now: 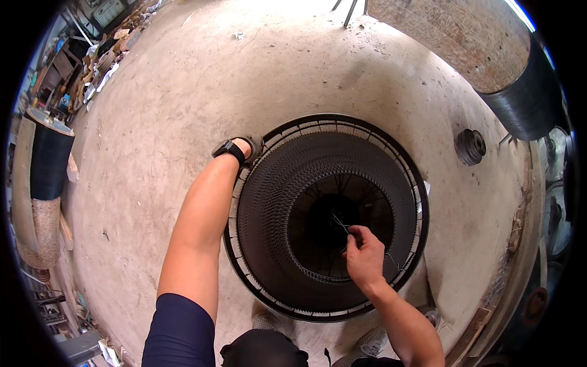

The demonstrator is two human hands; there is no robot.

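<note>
A large round reel (424, 202) with a black outer rim and thin spokes lies in front of me. Wound on it is a thick coil of dark, toothed metal wire (269, 183), with a dark open centre. My left arm, a black watch at its wrist, stretches to the reel's upper left edge, where my left hand (249, 147) is closed over the rim; its fingers are partly hidden. Over the coil's near right inner edge, my right hand (365, 252) pinches some thin wire ends (340, 222) that stick out above the dark centre.
On the concrete floor (177, 98) a small dark grooved spool (470, 147) stands to the right. A big cylinder wrapped in black (526, 101) is at the upper right, another wrapped roll (47, 159) at the left. Scrap (101, 67) lines the upper left. My shoes (374, 342) are beside the reel.
</note>
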